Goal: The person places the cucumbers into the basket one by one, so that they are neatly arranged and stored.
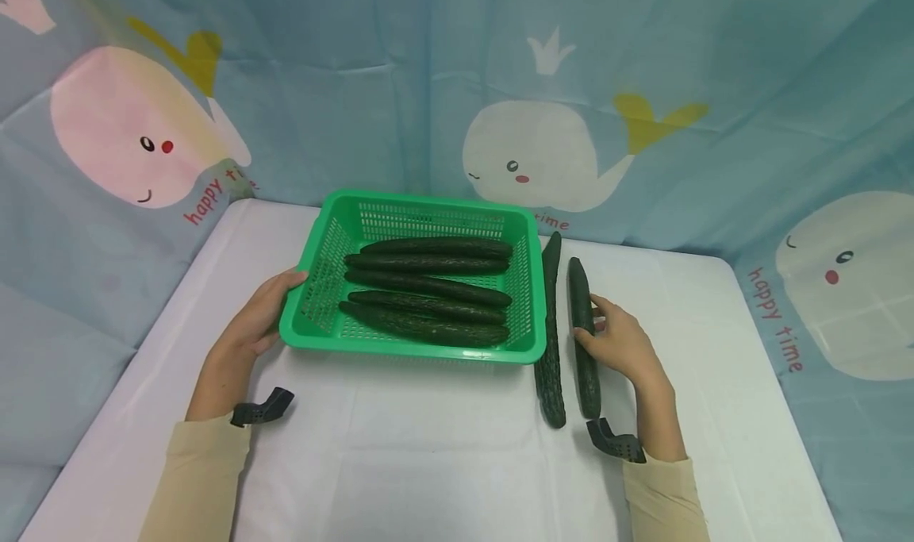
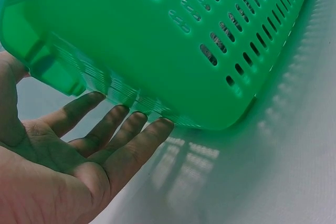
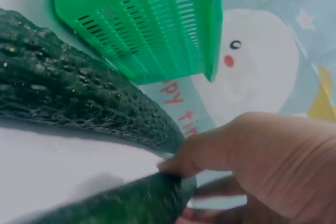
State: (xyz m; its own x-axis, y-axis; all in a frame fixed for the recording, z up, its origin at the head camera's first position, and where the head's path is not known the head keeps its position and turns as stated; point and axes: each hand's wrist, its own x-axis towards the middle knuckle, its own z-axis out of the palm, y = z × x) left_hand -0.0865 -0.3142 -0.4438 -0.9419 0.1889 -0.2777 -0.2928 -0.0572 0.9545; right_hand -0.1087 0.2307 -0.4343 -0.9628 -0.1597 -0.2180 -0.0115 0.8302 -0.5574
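A green plastic basket [image 1: 414,355] with slotted walls holds several dark green cucumbers [image 1: 428,286] lying side by side. My left hand [image 1: 267,312] is at the basket's left end. In the left wrist view its nearly straight fingers [image 2: 131,148] touch the wall below the rim, with the thumb up at the rim. On the right, my right hand [image 1: 621,340] grips a cucumber [image 1: 584,375] lying lengthwise, thumb on one side and fingers on the other. Another cucumber [image 1: 551,367], bumpy-skinned, lies between it and the basket.
A white cloth [image 1: 428,463] covers the table. Behind it and at both sides hangs a blue curtain [image 1: 400,113] printed with whales. A black wrist mount [image 1: 264,407] sits on the left wrist, another [image 1: 616,443] on the right.
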